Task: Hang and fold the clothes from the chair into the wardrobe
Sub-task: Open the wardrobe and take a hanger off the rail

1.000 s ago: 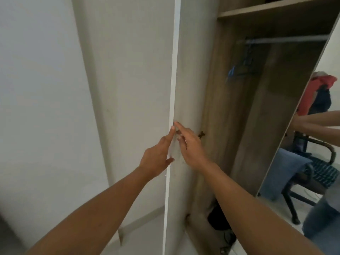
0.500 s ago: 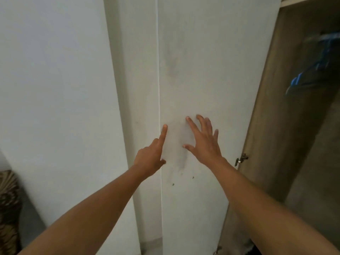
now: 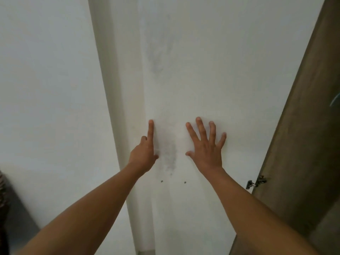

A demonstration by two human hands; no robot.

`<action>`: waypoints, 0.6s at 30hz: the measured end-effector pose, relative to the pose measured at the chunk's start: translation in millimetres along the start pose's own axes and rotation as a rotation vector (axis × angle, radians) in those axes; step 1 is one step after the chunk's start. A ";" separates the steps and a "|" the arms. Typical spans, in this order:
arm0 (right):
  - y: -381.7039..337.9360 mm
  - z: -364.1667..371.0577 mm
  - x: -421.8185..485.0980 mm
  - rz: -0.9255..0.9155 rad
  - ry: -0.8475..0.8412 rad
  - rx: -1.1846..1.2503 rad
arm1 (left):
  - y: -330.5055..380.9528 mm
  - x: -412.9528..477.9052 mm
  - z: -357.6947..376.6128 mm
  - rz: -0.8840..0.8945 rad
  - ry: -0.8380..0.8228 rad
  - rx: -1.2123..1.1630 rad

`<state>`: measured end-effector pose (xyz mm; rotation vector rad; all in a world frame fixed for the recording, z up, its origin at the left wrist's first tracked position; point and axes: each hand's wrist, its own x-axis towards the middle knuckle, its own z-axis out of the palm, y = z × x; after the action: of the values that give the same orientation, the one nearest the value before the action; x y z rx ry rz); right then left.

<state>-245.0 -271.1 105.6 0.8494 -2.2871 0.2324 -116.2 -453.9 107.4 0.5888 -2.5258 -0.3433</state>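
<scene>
Under both palms: white wardrobe door (image 3: 211, 70), upright; right hand (image 3: 206, 150) splayed flat, left hand (image 3: 145, 153) forefinger extended, both empty; hinge (image 3: 256, 182) right of right hand.

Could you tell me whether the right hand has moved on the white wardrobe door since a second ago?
Yes. The right hand went from the door's free edge toward the hinge, now flat.
</scene>
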 end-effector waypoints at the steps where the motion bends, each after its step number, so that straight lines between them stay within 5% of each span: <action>1: -0.1 2.0 1.7 0.002 0.009 0.008 | 0.6 3.1 0.8 -0.007 0.001 0.006; 10: 15.6 -10.6 5.5 -0.066 0.016 0.122 | 17.2 2.1 13.9 -0.004 0.153 0.147; 18: 94.8 -99.9 24.9 -0.077 0.209 0.386 | 149.3 39.5 -30.1 0.408 0.207 0.091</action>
<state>-265.4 -173.0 203.4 1.0488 -2.0385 0.7103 -181.0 -345.9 201.6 0.1231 -2.3924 -0.0171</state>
